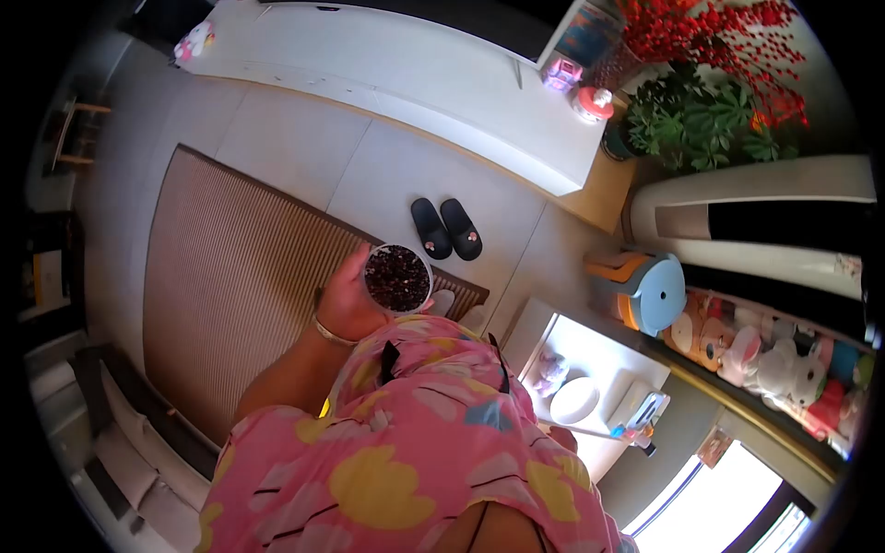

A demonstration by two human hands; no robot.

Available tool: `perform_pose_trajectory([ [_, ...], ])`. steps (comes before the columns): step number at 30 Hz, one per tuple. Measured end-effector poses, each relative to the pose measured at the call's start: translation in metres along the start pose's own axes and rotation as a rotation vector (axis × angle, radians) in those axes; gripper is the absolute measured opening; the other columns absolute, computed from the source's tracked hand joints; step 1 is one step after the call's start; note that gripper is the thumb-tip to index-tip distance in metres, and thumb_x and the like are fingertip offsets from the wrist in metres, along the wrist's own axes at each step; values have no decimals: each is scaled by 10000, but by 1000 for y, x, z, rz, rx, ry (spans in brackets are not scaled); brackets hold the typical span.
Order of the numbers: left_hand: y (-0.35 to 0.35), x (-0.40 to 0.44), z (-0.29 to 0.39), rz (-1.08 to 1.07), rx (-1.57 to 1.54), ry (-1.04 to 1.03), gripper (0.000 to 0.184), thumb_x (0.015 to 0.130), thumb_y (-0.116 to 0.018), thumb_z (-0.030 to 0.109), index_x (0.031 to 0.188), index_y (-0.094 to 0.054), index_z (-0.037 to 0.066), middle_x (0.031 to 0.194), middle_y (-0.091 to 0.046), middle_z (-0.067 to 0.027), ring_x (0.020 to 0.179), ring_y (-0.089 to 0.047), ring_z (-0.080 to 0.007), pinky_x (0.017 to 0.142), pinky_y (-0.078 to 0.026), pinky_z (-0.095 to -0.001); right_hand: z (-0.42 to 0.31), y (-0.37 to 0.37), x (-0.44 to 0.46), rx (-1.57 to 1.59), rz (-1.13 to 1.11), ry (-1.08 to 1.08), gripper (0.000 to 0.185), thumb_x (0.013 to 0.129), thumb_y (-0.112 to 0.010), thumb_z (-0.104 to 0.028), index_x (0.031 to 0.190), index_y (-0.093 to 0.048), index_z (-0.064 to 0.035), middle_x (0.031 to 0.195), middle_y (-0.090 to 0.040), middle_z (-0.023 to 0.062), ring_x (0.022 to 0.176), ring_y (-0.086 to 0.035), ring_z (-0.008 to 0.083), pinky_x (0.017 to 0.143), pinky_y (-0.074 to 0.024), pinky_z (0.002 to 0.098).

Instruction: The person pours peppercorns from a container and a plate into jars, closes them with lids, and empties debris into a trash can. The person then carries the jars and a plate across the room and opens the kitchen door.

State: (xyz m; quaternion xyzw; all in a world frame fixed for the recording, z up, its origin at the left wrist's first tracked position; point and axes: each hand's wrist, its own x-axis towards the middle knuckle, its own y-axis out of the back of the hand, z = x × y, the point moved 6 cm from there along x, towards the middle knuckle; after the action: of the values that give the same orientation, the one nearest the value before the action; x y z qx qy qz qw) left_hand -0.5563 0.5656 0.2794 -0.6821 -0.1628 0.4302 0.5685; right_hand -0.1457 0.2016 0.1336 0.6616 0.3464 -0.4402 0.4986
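My left hand [346, 300], with a bracelet at the wrist, is wrapped round a clear round container [430, 293] in front of my body. Dark red and black grains or beans [397, 278] fill much of it, with a few pale bits among them; I cannot make out their exact kind. On the other side, only a small patch of my right hand [562, 437] shows past the pink patterned clothing, beside the white side table [636, 367]. Its fingers are hidden, so whether it holds anything is not visible.
Black slippers [446, 229] lie on the tiled floor by a brown ribbed rug [230, 276]. A white bowl [574, 401] is on the side table. Around me stand a blue-lidded bin [661, 293], a long white cabinet [442, 101], plush toys [779, 369] and a sofa [138, 452].
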Motion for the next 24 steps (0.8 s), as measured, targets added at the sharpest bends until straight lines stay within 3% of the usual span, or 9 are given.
perform_pose_trajectory([
  [2,1,-3,3,62,-28,-50,538,883,-368,484,1177,-496,52,1176,-530,-164,1133,-459,-372,929,-323,-613,15,11,29,-4,-17,-17,246,834,-507,-187,1048,-525,-67,770,-577,75,602,-589,187,471,-439,274],
  [10,-23,-24,5,-59,-13,-198,571,877,-395,465,1247,-419,31,1251,-457,-186,1189,-393,-402,942,-338,-594,-42,50,104,-14,-127,126,221,834,-502,-167,1028,-532,-67,754,-580,85,582,-583,197,460,-449,286],
  [15,-27,-58,20,-42,-112,-420,581,873,-399,460,1260,-403,26,1283,-423,-193,1214,-367,-398,934,-364,-575,-90,72,190,-16,-275,246,206,833,-499,-154,1016,-536,-67,744,-582,91,570,-580,203,453,-455,295],
  [17,-25,-75,36,-22,-103,-582,572,878,-393,444,1270,-390,27,1303,-402,-196,1224,-356,-396,925,-377,-569,-125,61,182,-60,-282,273,196,831,-500,-142,1009,-536,-67,737,-581,91,562,-577,202,447,-456,295],
  [18,-24,-81,44,48,-79,-639,542,872,-373,458,1263,-412,85,1255,-462,-164,1218,-364,-397,923,-375,-566,-148,49,161,-98,-265,290,190,829,-502,-133,1004,-535,-67,732,-579,91,558,-575,200,442,-456,294],
  [23,-13,-112,86,-64,-112,-783,506,870,-370,444,1269,-411,135,1273,-442,-165,1218,-359,-406,897,-389,-582,-271,-45,11,-228,-213,510,135,839,-523,-120,967,-509,-78,744,-570,85,575,-586,195,415,-440,271],
  [24,-10,-118,95,-83,-133,-804,494,869,-375,436,1268,-413,148,1284,-431,-166,1216,-360,-408,884,-398,-586,-289,-63,2,-249,-247,570,118,841,-510,-100,954,-500,-66,712,-540,81,525,-536,165,388,-394,241],
])
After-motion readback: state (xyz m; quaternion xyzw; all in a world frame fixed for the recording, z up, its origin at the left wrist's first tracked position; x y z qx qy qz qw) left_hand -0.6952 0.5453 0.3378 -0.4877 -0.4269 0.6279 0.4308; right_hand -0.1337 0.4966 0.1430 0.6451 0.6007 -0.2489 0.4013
